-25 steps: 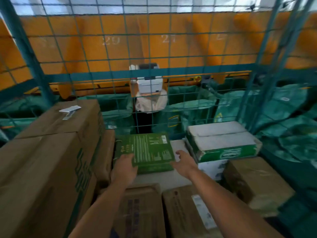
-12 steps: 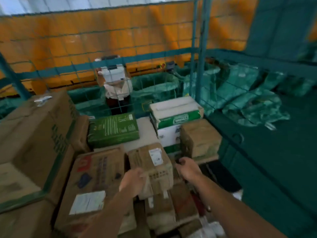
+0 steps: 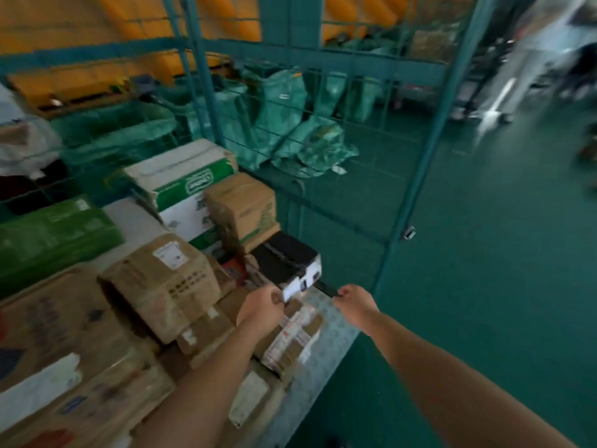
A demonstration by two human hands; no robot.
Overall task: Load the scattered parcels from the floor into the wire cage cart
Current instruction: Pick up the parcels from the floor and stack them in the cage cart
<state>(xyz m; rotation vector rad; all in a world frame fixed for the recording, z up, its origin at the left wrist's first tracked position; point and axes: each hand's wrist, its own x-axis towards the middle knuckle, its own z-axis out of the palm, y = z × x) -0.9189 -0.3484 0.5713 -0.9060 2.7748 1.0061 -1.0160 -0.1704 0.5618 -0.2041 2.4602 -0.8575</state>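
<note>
Arms: two bare forearms rise from the lower edge of the view, both blurred.
Sleeves: none show; each forearm is uncovered up to the frame edge.
Left hand (image 3: 261, 307): bare, no glove, no ring or watch to be made out; it lies left of the black box (image 3: 284, 257).
Right hand (image 3: 355, 305): bare, no glove, wrist without band or watch; it lies right of the black box and below it.
Fingers (image 3: 343, 291): short blurred shapes, nails and knuckle detail too soft to tell.
Markings: none can be made out on hands or forearms through the blur.
Other clothing: out of view.
</note>
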